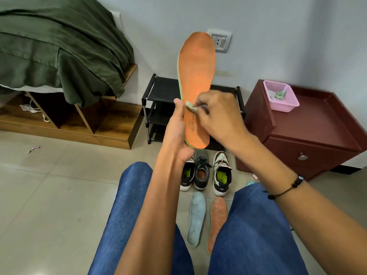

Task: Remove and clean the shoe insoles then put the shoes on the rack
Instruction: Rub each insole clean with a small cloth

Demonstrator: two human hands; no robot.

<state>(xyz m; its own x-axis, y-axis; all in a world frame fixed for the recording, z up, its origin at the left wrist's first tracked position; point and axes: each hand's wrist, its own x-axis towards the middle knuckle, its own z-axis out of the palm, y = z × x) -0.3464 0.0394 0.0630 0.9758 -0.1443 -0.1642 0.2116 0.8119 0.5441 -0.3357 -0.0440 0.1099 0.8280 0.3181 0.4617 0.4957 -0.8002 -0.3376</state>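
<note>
A: In the head view, above the knees, the left hand [176, 132] grips the orange insole [197, 80] by its heel end, thumb along the left edge; the long axis runs upright, toe toward the wall.

B: And the right hand [217, 114]?

A: Its fingers [202, 109] pinch a small pale cloth [189, 106] against the insole's face, just above the left thumb; by my reckoning the next wipe must run up that axis toward the toe, so the right hand is the nearer one.

B: The room?

A: Tiled floor [59, 185]; three shoes [202, 171] near the black rack [158, 96]; two loose insoles [206, 219] between the knees; a pink basket [282, 96] on the maroon cabinet [309, 128], toward its back left corner.
</note>
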